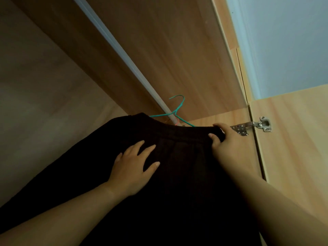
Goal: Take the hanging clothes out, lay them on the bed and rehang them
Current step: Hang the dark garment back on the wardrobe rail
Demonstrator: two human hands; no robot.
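Hanging inside the wardrobe, dark skirt is sitting on a green hanger whose hook is beside the white rail, seemingly not over it. Right hand is pinching the waistband's right end; left hand is lying flat, fingers spread, on the fabric. Best move, I judge: keep supporting the cloth, guide the hook squarely over the rail.

text: we read none | labels/brands: we find none on the dark garment at lower centre | numbers/signs: we see none on the wardrobe panels or the metal hinge at mid right
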